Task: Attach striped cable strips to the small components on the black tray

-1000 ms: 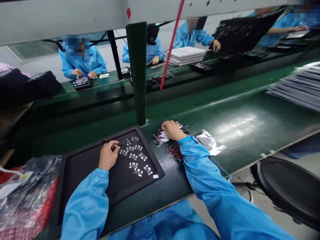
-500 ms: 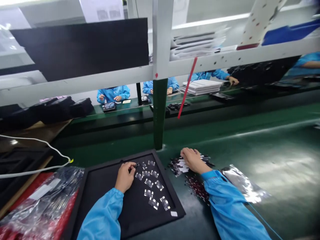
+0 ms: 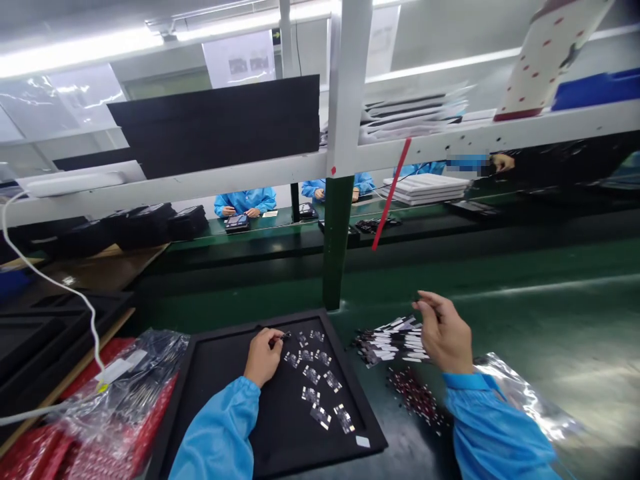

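Observation:
My left hand point(image 3: 264, 355) is over the black foam tray point(image 3: 220, 400), thumb and fingers pinched on a small circuit board at their tips. Several small dark circuit boards point(image 3: 311, 375) with pale ends lie loose on the tray's right half. Raised off the green table, my right hand point(image 3: 447, 333) is pinched closed at the fingertips, with a tiny dark piece just showing there. Under and left of it is a spread pile of black-and-white strips point(image 3: 393, 341). A scatter of tiny dark red parts point(image 3: 416, 399) lies nearer to me.
A silvery plastic bag point(image 3: 530, 393) is beside my right sleeve. Clear and red bubble-wrap bags point(image 3: 120, 400) lie left of the tray, with a white cable point(image 3: 60, 283) above. A green post point(image 3: 337, 247) stands behind the tray. Co-workers in blue sleeves point(image 3: 250, 199) sit across.
My right hand has lifted off the strip pile and moved right, now pinching a tiny dark piece. My left hand keeps its pinch over the tray. The camera view has tilted up.

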`<state>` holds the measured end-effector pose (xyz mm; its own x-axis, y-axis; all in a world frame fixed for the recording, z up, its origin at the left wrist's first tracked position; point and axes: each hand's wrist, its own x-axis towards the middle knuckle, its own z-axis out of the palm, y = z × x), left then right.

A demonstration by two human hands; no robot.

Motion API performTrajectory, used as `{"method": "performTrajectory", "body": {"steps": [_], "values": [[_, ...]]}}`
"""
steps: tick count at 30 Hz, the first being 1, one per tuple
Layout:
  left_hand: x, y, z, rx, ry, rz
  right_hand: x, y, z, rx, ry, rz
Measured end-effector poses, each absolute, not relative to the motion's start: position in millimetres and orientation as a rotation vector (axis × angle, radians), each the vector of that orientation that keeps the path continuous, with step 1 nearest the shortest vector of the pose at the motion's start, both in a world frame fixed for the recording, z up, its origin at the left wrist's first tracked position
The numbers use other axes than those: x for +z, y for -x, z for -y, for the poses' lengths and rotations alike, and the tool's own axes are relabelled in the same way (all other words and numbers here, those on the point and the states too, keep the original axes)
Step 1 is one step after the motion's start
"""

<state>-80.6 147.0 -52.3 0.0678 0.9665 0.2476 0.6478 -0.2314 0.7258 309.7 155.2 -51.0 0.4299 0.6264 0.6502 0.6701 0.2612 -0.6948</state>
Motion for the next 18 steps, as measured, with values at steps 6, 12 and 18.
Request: {"method": "performTrajectory", "body": {"steps": [6,12,18], "values": [[-44.0,79.7,-146.2,1.075,-1.859,-1.582,-16.0,-275.4,-124.0,-0.204,1.327,1.439],[-30.4,66.2,-132.1,1.057,-1.769,-1.526,-8.0,-218.8,-97.6,-0.071,1.262,1.561],[1.3,27.0,-95.9,0.974,-1.782,-1.298,-25.8,-175.3,-91.9,0.283,1.079,1.833]]}}
